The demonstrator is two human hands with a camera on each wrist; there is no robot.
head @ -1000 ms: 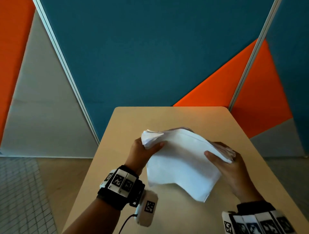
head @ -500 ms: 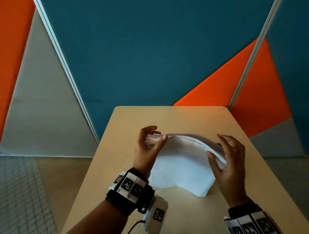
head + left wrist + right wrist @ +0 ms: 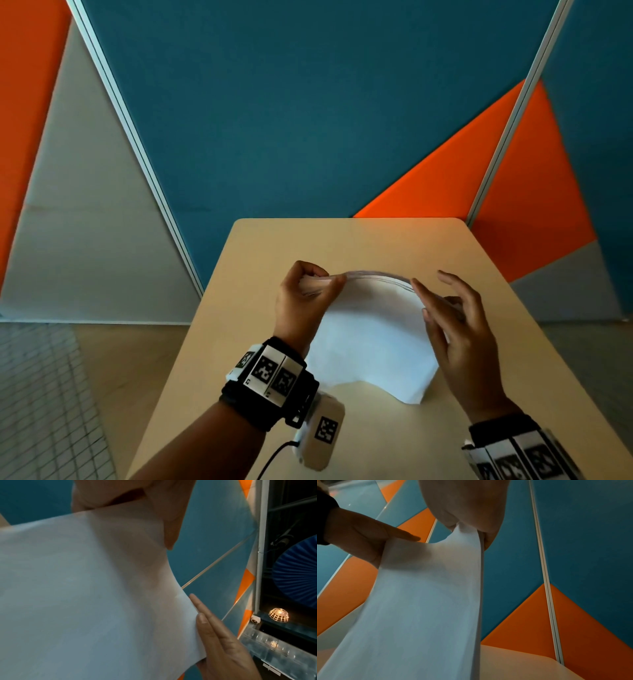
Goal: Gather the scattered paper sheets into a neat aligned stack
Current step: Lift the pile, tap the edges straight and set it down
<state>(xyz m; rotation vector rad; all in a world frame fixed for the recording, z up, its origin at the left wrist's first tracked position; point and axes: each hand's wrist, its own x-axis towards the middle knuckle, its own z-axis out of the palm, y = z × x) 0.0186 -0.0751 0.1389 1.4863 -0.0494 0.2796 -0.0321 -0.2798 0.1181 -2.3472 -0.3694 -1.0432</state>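
A bowed stack of white paper sheets (image 3: 373, 329), standing on the beige table (image 3: 342, 240), is gripped at its upper corner by the left hand (image 3: 303, 301) and steadied by the right hand's (image 3: 459, 329) straight fingers, its far side hidden.

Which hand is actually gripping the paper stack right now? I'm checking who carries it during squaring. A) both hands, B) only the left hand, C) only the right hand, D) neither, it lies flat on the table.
B: the left hand pinches one end of the paper stack with curled fingers, while the right hand lays straight fingers flat against the other edge.
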